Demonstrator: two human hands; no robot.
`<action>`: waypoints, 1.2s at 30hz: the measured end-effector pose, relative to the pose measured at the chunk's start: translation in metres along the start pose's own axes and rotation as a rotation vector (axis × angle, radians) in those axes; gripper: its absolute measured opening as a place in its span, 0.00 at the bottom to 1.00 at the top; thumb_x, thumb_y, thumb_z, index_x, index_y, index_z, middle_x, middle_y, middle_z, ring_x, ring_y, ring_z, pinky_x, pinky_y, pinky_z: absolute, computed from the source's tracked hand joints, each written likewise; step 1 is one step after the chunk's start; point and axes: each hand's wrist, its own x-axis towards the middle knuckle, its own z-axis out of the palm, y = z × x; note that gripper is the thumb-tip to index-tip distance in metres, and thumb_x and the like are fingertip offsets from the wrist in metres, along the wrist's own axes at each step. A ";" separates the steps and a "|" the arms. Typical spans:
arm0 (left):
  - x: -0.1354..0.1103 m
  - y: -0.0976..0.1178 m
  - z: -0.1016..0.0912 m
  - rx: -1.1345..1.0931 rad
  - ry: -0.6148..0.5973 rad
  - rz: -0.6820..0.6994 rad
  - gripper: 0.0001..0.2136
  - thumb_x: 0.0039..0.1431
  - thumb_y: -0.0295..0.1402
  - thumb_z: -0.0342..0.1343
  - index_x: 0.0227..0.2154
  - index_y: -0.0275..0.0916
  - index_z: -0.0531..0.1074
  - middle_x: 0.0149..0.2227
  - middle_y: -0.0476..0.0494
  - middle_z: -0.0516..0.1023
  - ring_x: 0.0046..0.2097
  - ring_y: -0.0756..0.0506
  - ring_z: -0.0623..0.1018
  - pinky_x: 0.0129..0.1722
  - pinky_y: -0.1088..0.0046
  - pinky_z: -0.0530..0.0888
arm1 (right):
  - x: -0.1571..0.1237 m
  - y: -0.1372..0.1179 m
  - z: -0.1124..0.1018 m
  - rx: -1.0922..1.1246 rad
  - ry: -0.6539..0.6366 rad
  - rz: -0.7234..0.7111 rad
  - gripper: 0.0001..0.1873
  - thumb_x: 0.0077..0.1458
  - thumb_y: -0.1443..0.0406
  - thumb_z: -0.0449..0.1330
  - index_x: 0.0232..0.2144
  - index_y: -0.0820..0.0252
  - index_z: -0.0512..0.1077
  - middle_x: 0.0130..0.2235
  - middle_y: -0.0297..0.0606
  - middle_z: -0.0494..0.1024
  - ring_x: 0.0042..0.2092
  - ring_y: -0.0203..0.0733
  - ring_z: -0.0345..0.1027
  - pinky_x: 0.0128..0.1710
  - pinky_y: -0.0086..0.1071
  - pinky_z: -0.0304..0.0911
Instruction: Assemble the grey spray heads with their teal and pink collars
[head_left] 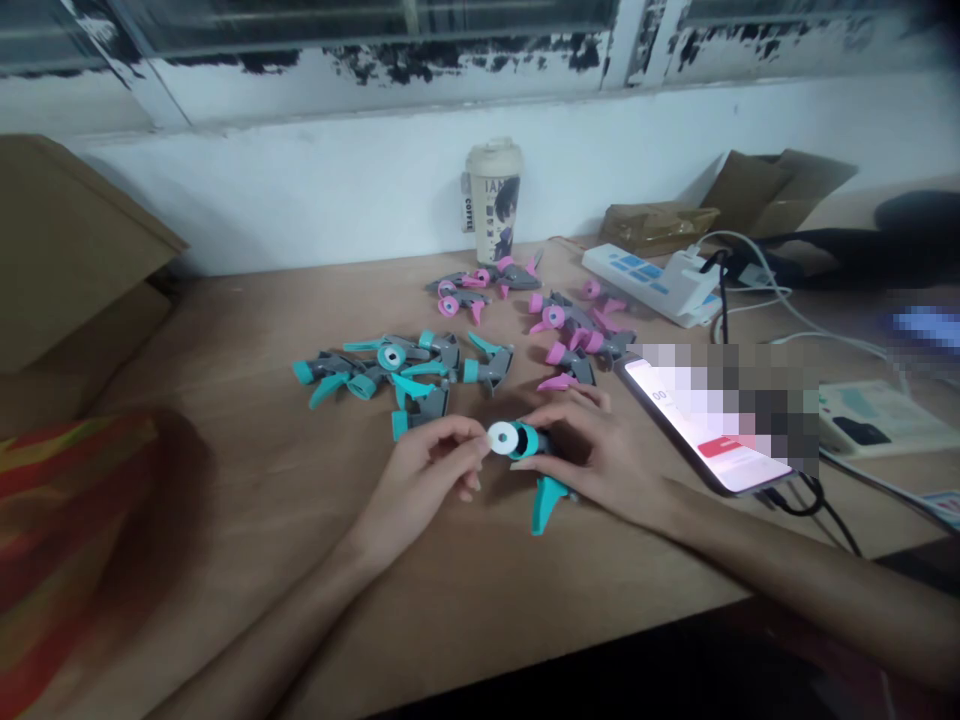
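My right hand (592,450) is closed around a grey and teal spray-trigger head (541,470), whose teal lever points down toward the table. My left hand (431,465) pinches a small white ring (500,438) against the teal collar of that trigger head. Just beyond my hands lies a pile of teal trigger heads (405,370). A pile of pink trigger heads (559,320) lies farther back and to the right.
A phone (705,420) with a lit screen lies right of my right hand, cable attached. Behind it sit a white power strip (652,280) and cables. A coffee cup (493,200) stands by the wall. Cardboard boxes (67,250) fill the left. The wooden table (262,470) edge runs near me.
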 end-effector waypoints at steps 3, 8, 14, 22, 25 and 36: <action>-0.001 0.003 0.004 -0.057 -0.042 -0.032 0.06 0.54 0.32 0.53 0.26 0.36 0.70 0.19 0.53 0.65 0.22 0.54 0.67 0.21 0.80 0.68 | 0.000 -0.001 -0.002 0.045 -0.015 -0.049 0.16 0.49 0.58 0.63 0.42 0.52 0.69 0.40 0.32 0.78 0.44 0.42 0.69 0.53 0.44 0.49; -0.002 -0.001 0.007 -0.014 -0.066 -0.034 0.06 0.54 0.33 0.54 0.26 0.36 0.70 0.20 0.53 0.67 0.22 0.55 0.67 0.21 0.81 0.68 | 0.000 -0.003 -0.002 0.123 -0.049 -0.088 0.18 0.48 0.59 0.64 0.43 0.52 0.70 0.37 0.32 0.78 0.40 0.40 0.69 0.48 0.41 0.53; -0.005 -0.009 0.009 0.115 0.041 0.101 0.09 0.54 0.35 0.56 0.24 0.36 0.65 0.21 0.54 0.64 0.22 0.55 0.64 0.20 0.81 0.63 | -0.001 -0.005 0.001 0.161 -0.054 -0.079 0.17 0.48 0.59 0.64 0.42 0.51 0.71 0.35 0.33 0.77 0.39 0.41 0.68 0.48 0.44 0.54; -0.009 -0.013 0.011 0.224 0.096 0.320 0.03 0.54 0.30 0.56 0.32 0.39 0.70 0.28 0.51 0.64 0.27 0.53 0.68 0.24 0.79 0.66 | -0.002 -0.007 0.001 0.185 -0.062 -0.073 0.17 0.49 0.60 0.64 0.43 0.50 0.71 0.34 0.32 0.77 0.38 0.41 0.68 0.49 0.45 0.55; -0.009 -0.014 0.011 0.268 0.077 0.383 0.03 0.54 0.29 0.56 0.32 0.40 0.72 0.29 0.50 0.64 0.28 0.53 0.68 0.25 0.79 0.66 | -0.002 -0.007 0.001 0.181 -0.066 -0.070 0.16 0.49 0.60 0.63 0.43 0.50 0.72 0.35 0.32 0.77 0.39 0.42 0.68 0.48 0.45 0.55; -0.009 -0.013 0.012 0.328 0.110 0.407 0.04 0.52 0.28 0.57 0.32 0.39 0.71 0.29 0.51 0.64 0.25 0.55 0.67 0.23 0.80 0.66 | -0.002 -0.005 0.000 0.162 -0.060 -0.089 0.17 0.48 0.59 0.64 0.43 0.50 0.72 0.35 0.32 0.77 0.39 0.41 0.68 0.45 0.42 0.56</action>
